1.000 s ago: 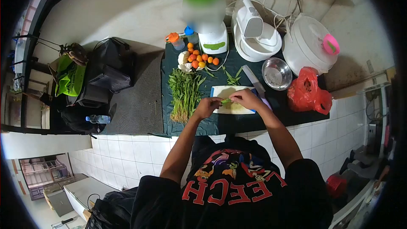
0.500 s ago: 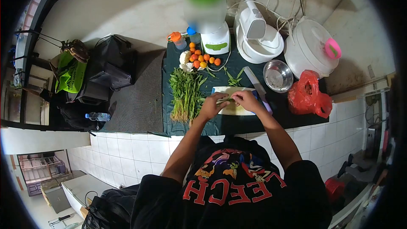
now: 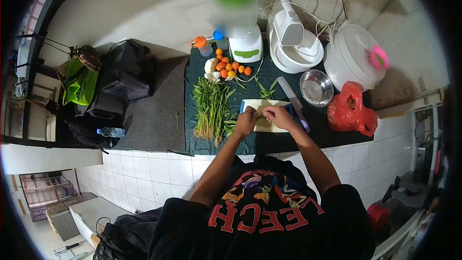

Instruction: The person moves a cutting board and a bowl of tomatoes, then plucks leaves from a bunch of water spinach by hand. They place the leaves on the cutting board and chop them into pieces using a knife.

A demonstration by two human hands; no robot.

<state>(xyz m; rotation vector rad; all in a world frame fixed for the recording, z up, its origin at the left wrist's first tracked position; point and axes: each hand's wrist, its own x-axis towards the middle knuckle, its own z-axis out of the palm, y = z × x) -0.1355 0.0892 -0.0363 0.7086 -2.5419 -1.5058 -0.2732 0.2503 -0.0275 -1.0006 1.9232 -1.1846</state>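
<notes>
Above a white cutting board (image 3: 269, 126) with blue edges, my left hand (image 3: 246, 122) is closed around a leafy green stem. My right hand (image 3: 279, 116) pinches at the same greens from the other side, where a bit of green (image 3: 260, 116) shows between the fingers. A bunch of long-stemmed leafy greens (image 3: 211, 108) lies left of the board, roots toward me. Loose leaves (image 3: 266, 91) rest beyond the board. Along its right side lies a wide-bladed knife (image 3: 288, 91) with a purple handle, partly behind my right hand.
Tomatoes (image 3: 226, 66) and garlic (image 3: 211, 66) sit at the back, before a white-and-green blender (image 3: 246, 48). A stand mixer (image 3: 291, 33), metal bowl (image 3: 316, 87), large white lidded tub (image 3: 353, 53) and red plastic bag (image 3: 351, 110) stand right. A water bottle (image 3: 110, 132) lies far left.
My left hand has turned and drawn slightly toward me, with its fingers curled more. My right hand stays nearly in place, still pinching.
</notes>
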